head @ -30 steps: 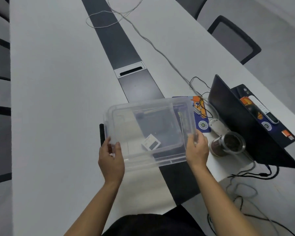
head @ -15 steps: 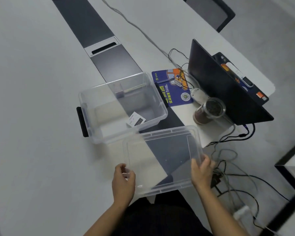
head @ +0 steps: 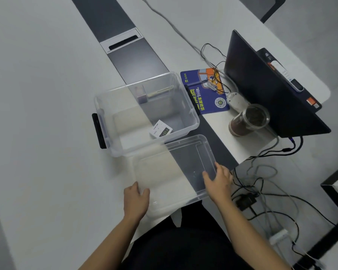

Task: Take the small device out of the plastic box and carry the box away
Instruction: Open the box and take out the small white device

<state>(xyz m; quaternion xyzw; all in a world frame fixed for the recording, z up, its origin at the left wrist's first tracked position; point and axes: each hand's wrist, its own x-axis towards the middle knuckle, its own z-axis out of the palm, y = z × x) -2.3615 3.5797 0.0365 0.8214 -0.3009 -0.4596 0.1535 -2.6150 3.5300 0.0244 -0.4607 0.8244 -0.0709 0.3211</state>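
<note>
On the white table point(head: 37, 133), my left hand point(head: 135, 199) and right hand point(head: 219, 180) grip the lid point(head: 172, 172) just before the box point(head: 144, 114), baring the small device point(head: 161, 129) on its floor for lifting out.

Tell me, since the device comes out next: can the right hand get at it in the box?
Probably yes: the box is open, but the right hand holds the lid.
</note>
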